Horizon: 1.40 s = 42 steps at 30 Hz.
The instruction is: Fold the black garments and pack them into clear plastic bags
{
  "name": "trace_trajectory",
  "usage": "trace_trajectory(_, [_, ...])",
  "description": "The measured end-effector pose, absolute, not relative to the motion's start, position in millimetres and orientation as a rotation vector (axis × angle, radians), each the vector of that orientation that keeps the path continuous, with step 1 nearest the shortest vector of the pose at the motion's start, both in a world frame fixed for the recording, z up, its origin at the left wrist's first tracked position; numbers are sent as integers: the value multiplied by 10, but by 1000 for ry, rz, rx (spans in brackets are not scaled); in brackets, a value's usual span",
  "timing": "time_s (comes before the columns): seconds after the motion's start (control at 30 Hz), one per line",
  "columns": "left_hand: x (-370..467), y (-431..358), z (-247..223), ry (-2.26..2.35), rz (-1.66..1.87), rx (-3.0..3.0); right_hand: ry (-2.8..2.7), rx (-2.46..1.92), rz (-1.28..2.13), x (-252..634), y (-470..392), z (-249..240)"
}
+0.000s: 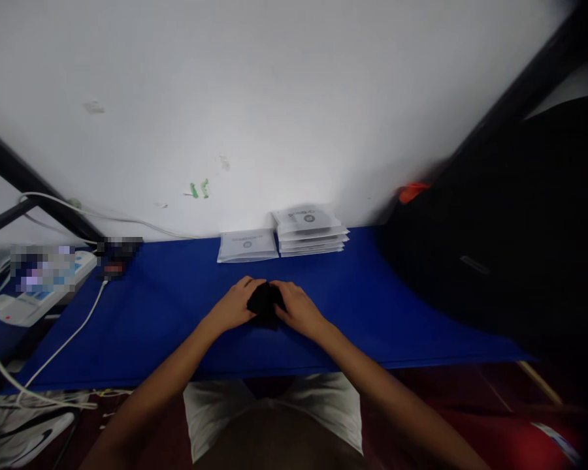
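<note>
Between my two hands, just above or on the blue surface, is a small black, soft-looking bundle of cloth [261,300]; its exact kind does not show. My left hand [235,303] grips its left side, fingers curled over the top. On the other side my right hand [298,307] is closed round the right part, thumb toward me. The fingers hide much of the bundle. Beyond the hands lie pale printed pouches: a taller stack [311,228] on the right and a low pile [247,245] beside it on the left.
The blue surface [166,326] meets a white wall. At left are a white power strip [24,310], loose cables and a dark device [120,254]. A large black bag-like object [494,241] covers the right end. Below left lies a white shoe [34,437].
</note>
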State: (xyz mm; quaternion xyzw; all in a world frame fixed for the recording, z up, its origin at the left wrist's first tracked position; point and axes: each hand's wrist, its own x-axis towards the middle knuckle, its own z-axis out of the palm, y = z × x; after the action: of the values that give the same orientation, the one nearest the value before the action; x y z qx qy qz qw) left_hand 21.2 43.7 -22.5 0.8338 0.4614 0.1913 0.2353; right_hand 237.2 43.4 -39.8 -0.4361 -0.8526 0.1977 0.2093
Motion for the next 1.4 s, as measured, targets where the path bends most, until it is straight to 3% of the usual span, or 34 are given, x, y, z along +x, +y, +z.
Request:
trace_trajectory(0.27, [-239, 205, -97, 1744, 879, 2346, -2438, -1101, 444, 2530, 546, -466])
trace_trajectory(0.6, [-31, 269, -227, 1684, 351, 2631, -2672, -1040, 240, 2512, 526, -468])
trace_trajectory(0.8, [-623, 265, -146, 2038, 305, 2550, -2580, -1030, 300, 2926, 584, -539])
trace_trajectory(0.9, [-702, 181, -105, 2159, 459, 2512, -2565, -955, 325, 3071, 608, -540])
trace_trajectory(1.03, [-479, 111, -78, 1850, 788, 2604, -2576, -916, 343, 3111, 616, -473])
trace_trajectory(1.17, [-257, 178, -182, 1377, 521, 2661, -2595, -970, 355, 3096, 600, -386])
trace_trajectory(1.27, [-229, 257, -286, 1354, 334, 2605, -2618, -1021, 386, 3121, 577, -338])
trace_trajectory(1.4, [-241, 257, -276, 1369, 350, 2534, -2610, -1031, 394, 3180, 544, -323])
